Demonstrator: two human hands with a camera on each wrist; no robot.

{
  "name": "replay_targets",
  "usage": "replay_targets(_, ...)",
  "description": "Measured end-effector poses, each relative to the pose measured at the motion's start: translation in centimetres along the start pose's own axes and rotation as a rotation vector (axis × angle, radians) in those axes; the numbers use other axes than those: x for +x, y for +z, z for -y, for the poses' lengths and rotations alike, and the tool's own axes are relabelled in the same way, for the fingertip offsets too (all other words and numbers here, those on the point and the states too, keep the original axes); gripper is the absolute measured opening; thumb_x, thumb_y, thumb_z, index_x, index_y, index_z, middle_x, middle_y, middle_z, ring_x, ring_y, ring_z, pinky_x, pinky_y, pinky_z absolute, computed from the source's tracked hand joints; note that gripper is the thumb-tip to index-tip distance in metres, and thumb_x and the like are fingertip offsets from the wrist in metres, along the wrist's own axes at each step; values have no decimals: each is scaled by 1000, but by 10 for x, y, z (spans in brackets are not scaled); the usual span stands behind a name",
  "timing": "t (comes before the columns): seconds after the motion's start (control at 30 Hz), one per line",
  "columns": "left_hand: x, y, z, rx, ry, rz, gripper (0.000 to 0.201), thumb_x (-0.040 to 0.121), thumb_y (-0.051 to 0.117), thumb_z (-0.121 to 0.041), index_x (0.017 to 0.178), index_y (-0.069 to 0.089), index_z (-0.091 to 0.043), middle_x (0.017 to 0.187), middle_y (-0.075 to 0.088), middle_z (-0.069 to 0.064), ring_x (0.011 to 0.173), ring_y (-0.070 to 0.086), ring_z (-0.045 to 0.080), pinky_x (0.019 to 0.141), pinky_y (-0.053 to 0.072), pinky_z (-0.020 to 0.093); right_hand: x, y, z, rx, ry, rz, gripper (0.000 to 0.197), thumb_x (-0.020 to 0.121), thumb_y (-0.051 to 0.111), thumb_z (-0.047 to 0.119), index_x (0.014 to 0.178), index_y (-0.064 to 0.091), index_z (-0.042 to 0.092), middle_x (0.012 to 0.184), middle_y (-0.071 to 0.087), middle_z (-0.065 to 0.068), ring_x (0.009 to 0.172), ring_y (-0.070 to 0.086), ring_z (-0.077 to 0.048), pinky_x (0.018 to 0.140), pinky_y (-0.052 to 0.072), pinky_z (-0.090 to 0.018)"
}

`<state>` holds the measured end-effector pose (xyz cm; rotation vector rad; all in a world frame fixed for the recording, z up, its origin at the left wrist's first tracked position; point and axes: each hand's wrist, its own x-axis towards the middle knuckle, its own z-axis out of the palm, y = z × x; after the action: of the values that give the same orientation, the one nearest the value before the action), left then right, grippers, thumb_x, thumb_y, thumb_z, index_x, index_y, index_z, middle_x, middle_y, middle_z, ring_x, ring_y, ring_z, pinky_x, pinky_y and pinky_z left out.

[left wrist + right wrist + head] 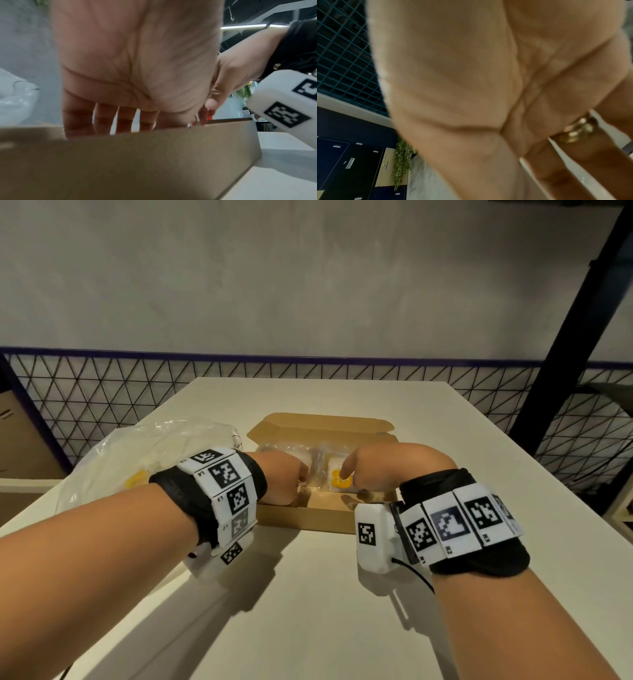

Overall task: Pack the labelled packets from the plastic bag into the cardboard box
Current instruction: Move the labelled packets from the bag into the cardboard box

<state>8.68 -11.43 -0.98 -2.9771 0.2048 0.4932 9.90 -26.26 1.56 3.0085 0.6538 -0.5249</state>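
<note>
The open cardboard box (pixel 308 517) sits mid-table, its lid flap folded back. Clear packets (pixel 291 451) lie inside, one showing a yellow label (pixel 337 482). My left hand (pixel 287 477) reaches down into the box's left half; in the left wrist view its fingers (pixel 120 119) run straight down behind the box wall (pixel 137 162), tips hidden. My right hand (pixel 363 470) is over the right half, its thumb tip resting on the yellow-labelled packet. Its fingers (pixel 547 169) extend straight. The crumpled plastic bag (pixel 137 453) lies left of the box with a yellow-labelled packet (pixel 135 479) inside.
The white table (pixel 308 594) stretches toward me in front of the box. A wire mesh fence (pixel 102 385) runs behind the table's far edge, with a dark post (pixel 565 354) at the right. A gold ring (pixel 578 129) is on one right finger.
</note>
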Motion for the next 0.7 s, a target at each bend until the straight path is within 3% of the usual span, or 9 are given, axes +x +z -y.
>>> replay_targets(0.13,-2,3,7,-50,-21,29,44,92,45,-18,136,43,-22,128,55,2,116,51,22,96,44,29,2,0,0,3,20,44,36,93,44,13,127,57,13,133,53,-9,119,51,-28,101,42,-36)
replay_targets(0.2,-3,2,9,-77,-22,29,43,91,49,-22,134,45,-22,124,57,1,110,54,21,95,46,29,2,0,-2,24,39,41,36,92,47,14,126,58,15,131,53,-7,117,52,-28,100,43,-36)
replay_targets(0.33,-5,-2,9,-161,-21,-27,45,88,52,-15,132,48,-23,119,58,-1,100,56,16,89,50,27,0,-1,-7,65,67,34,36,90,47,12,125,59,14,128,56,-9,114,54,-28,97,45,-35)
replay_targets(0.5,-9,-2,7,-208,-17,-25,45,87,58,-27,132,49,-23,117,61,-1,103,58,18,92,49,30,-5,-3,-10,50,68,48,36,92,45,12,126,58,11,126,57,-10,113,54,-27,94,43,-32)
replay_targets(0.6,-15,-2,12,-272,-16,-87,42,87,60,-22,128,52,-23,112,59,-4,99,54,16,83,44,23,-11,-6,-8,13,39,62,36,94,43,12,128,55,11,121,58,-8,102,54,-22,86,42,-28)
replay_targets(0.7,-23,-6,26,-383,-56,-207,23,88,59,-19,111,60,-21,99,57,-5,95,54,14,77,40,21,-15,-8,-7,-33,10,51,40,97,39,14,137,45,12,135,50,-8,119,49,-24,95,39,-28)
